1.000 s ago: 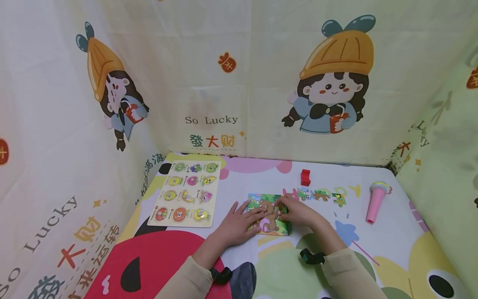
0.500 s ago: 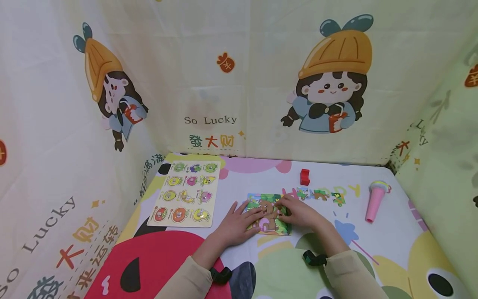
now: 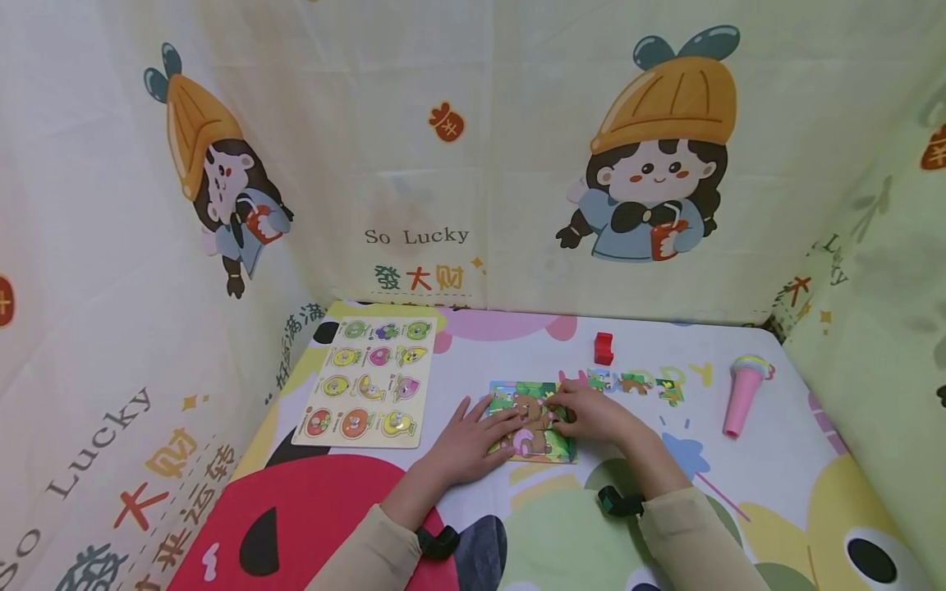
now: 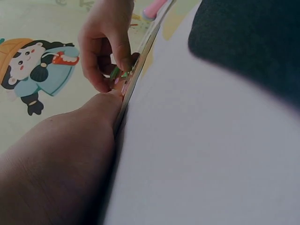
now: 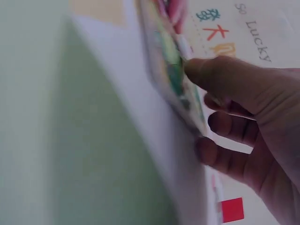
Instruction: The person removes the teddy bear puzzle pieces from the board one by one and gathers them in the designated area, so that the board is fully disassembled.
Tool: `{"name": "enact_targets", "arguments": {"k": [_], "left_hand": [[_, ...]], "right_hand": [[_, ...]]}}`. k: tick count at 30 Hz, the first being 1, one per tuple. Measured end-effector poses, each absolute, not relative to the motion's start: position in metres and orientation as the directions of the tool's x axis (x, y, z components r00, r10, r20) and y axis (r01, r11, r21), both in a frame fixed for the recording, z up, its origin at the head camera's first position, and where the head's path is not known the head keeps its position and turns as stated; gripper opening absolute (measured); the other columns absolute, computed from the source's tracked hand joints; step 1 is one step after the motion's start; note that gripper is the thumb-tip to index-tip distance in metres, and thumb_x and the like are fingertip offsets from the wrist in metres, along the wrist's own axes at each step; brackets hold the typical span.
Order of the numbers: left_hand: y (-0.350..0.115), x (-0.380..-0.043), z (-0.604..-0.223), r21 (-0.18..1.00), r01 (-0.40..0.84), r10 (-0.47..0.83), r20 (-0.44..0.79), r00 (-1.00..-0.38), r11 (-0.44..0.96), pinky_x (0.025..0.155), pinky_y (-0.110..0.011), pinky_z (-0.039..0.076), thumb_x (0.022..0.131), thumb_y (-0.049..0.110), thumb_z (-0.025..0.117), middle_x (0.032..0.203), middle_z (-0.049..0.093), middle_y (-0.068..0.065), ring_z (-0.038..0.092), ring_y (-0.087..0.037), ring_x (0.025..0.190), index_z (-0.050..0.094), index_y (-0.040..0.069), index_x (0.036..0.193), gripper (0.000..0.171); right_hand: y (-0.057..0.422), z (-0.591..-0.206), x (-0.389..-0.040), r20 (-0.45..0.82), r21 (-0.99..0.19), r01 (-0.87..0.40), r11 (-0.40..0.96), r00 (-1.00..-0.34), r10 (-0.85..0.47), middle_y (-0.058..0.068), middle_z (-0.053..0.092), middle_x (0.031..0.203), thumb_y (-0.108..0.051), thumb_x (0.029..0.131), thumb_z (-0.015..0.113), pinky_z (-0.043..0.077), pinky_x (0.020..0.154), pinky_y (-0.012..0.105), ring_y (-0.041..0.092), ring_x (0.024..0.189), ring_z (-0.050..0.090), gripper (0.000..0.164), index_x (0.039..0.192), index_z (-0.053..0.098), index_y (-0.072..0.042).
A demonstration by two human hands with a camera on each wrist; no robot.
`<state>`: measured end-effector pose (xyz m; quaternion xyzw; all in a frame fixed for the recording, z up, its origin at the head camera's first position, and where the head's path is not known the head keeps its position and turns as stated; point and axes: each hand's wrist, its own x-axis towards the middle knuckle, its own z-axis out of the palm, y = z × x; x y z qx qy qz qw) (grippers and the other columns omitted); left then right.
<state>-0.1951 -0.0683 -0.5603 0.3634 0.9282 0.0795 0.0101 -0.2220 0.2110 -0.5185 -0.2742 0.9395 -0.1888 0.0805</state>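
A bear jigsaw puzzle (image 3: pixel 557 447) in a flat tray lies mid-table in the head view. My left hand (image 3: pixel 469 443) rests on its left part with fingers spread and fairly straight. At its right side, my right hand (image 3: pixel 594 414) pinches a small puzzle piece over the picture; the fingers hide most of it. The left wrist view shows a bit of the green piece (image 4: pixel 115 72) between that hand's thumb and fingers. In the right wrist view the thumb (image 5: pixel 206 70) is at the puzzle's surface, and other fingertips are by the tray's edge.
Three loose puzzle pieces (image 3: pixel 634 385) lie in a row beyond the right hand. A red block (image 3: pixel 603 349) stands behind, and a pink toy microphone (image 3: pixel 744 398) lies at right. A fruit-picture board (image 3: pixel 369 382) lies at left. Printed cloth walls (image 3: pixel 517 164) surround the table.
Both hands stay in nearly the same place on the puzzle. Only a slight shift of the whole head view shows.
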Motion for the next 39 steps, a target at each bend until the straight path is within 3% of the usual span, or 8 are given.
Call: {"name": "enact_targets", "arguments": {"k": [8, 12, 22, 29, 35, 39], "left_hand": [[-0.067, -0.195, -0.56, 0.137, 0.692, 0.697, 0.013, -0.717, 0.709, 0.12, -0.064, 0.011, 0.101, 0.062, 0.03, 0.163, 0.024, 0.018, 0.013, -0.032, 0.154, 0.026, 0.056, 0.149, 0.049], [-0.067, -0.195, -0.558, 0.138, 0.693, 0.698, 0.012, -0.716, 0.708, 0.12, -0.064, 0.012, 0.101, 0.061, 0.031, 0.162, 0.025, 0.017, 0.013, -0.032, 0.154, 0.027, 0.055, 0.149, 0.048], [-0.067, -0.194, -0.559, 0.12, 0.695, 0.697, 0.028, -0.717, 0.709, 0.121, -0.063, 0.013, 0.101, 0.06, 0.033, 0.162, 0.027, 0.016, 0.016, -0.032, 0.154, 0.029, 0.053, 0.15, 0.049], [-0.068, -0.194, -0.562, 0.126, 0.693, 0.695, 0.04, -0.718, 0.71, 0.12, -0.063, 0.014, 0.101, 0.06, 0.032, 0.162, 0.028, 0.015, 0.016, -0.032, 0.153, 0.028, 0.054, 0.15, 0.049], [-0.068, -0.195, -0.564, 0.109, 0.701, 0.7, 0.058, -0.712, 0.704, 0.12, -0.063, 0.015, 0.101, 0.06, 0.031, 0.162, 0.028, 0.016, 0.017, -0.032, 0.153, 0.029, 0.053, 0.15, 0.049], [-0.068, -0.195, -0.565, 0.106, 0.703, 0.701, 0.062, -0.711, 0.704, 0.12, -0.063, 0.014, 0.102, 0.06, 0.031, 0.162, 0.026, 0.016, 0.017, -0.033, 0.153, 0.028, 0.053, 0.15, 0.048]], "right_hand": [[0.211, -0.523, -0.219, -0.076, -0.408, -0.443, 0.798, -0.855, -0.513, -0.007, 0.055, 0.1, -0.031, 0.087, 0.075, 0.049, 0.072, 0.024, 0.008, 0.082, 0.05, 0.038, 0.123, 0.069, -0.019], [0.216, -0.526, -0.221, -0.048, -0.421, -0.458, 0.783, -0.851, -0.523, -0.01, 0.055, 0.097, -0.033, 0.088, 0.074, 0.045, 0.071, 0.022, 0.007, 0.082, 0.049, 0.035, 0.121, 0.071, -0.021], [0.219, -0.525, -0.222, -0.076, -0.468, -0.425, 0.775, -0.854, -0.514, -0.008, 0.059, 0.109, -0.038, 0.087, 0.075, 0.051, 0.083, 0.032, 0.009, 0.093, 0.051, 0.04, 0.123, 0.068, -0.023], [0.234, -0.529, -0.218, -0.006, -0.45, -0.441, 0.776, -0.868, -0.497, -0.007, 0.061, 0.117, -0.035, 0.088, 0.074, 0.052, 0.09, 0.039, 0.011, 0.1, 0.056, 0.038, 0.124, 0.068, -0.023], [0.256, -0.52, -0.209, 0.002, -0.503, -0.357, 0.787, -0.911, -0.411, -0.001, 0.061, 0.125, -0.033, 0.087, 0.075, 0.049, 0.078, 0.035, 0.015, 0.092, 0.054, 0.042, 0.127, 0.066, -0.022], [0.28, -0.519, -0.202, 0.032, -0.495, -0.343, 0.798, -0.925, -0.378, 0.005, 0.061, 0.128, -0.031, 0.086, 0.077, 0.049, 0.079, 0.033, 0.014, 0.094, 0.05, 0.044, 0.127, 0.067, -0.02]]}}
